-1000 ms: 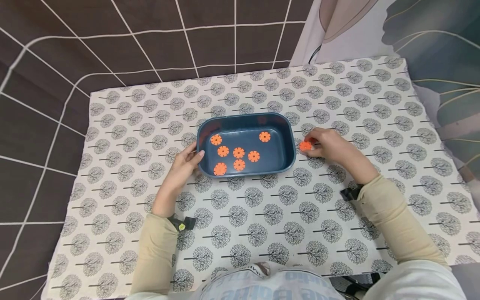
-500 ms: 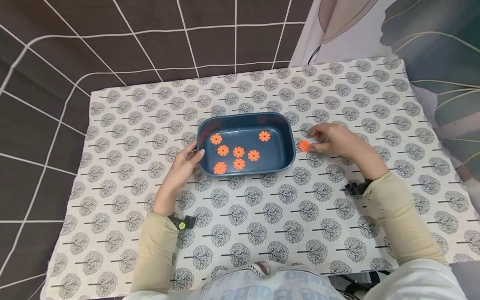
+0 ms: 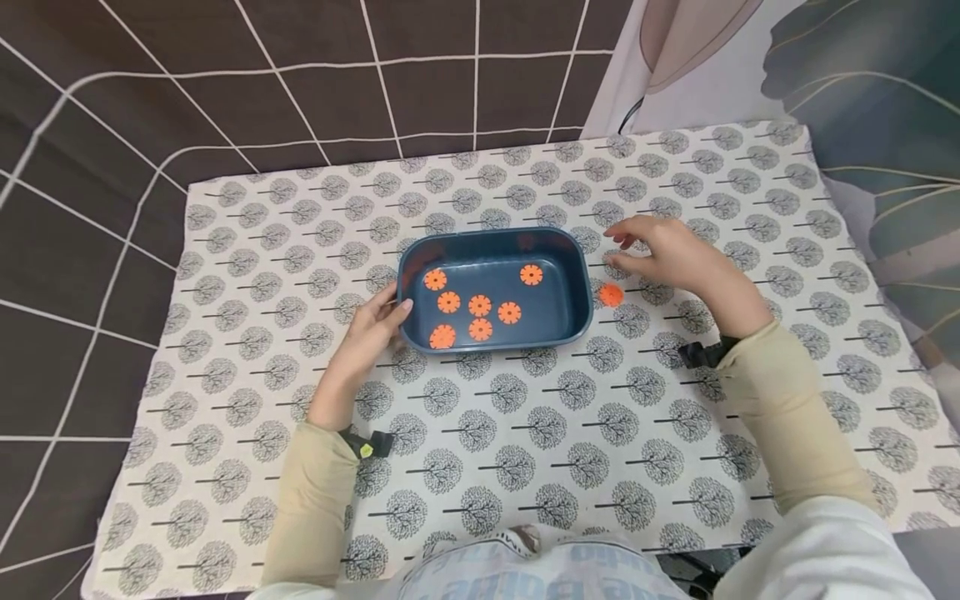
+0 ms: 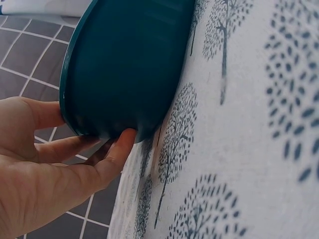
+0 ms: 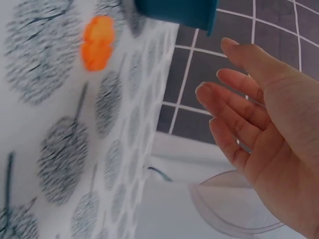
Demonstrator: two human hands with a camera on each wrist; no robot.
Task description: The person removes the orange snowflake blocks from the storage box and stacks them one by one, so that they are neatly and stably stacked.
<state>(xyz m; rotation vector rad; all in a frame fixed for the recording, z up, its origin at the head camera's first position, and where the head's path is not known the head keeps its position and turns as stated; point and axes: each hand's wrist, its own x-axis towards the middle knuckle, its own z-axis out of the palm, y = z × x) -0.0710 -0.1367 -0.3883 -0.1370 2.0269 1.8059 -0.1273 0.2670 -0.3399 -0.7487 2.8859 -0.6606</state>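
Note:
A dark blue rectangular tub (image 3: 487, 244) stands mid-table with several orange notched discs (image 3: 480, 306) spread over its floor. At its left end my left hand (image 3: 369, 332) grips the wall, thumb over the rim and fingers against the outside; the left wrist view shows this hold on the tub (image 4: 124, 64). Just right of the tub lies an orange notched piece (image 3: 611, 295) on the cloth, blurred into two lobes in the right wrist view. My right hand (image 3: 663, 252) hovers above and behind that piece, fingers loosely bent and apart, holding nothing.
A white cloth printed with grey trees (image 3: 525, 433) covers the table. Behind it and to the left hangs dark fabric with a white grid (image 3: 300, 100). A patterned curtain (image 3: 885, 125) hangs at the right.
My right hand has let go of the orange piece and lifted away toward the far side. That piece now lies on the cloth. My left hand keeps its hold on the tub.

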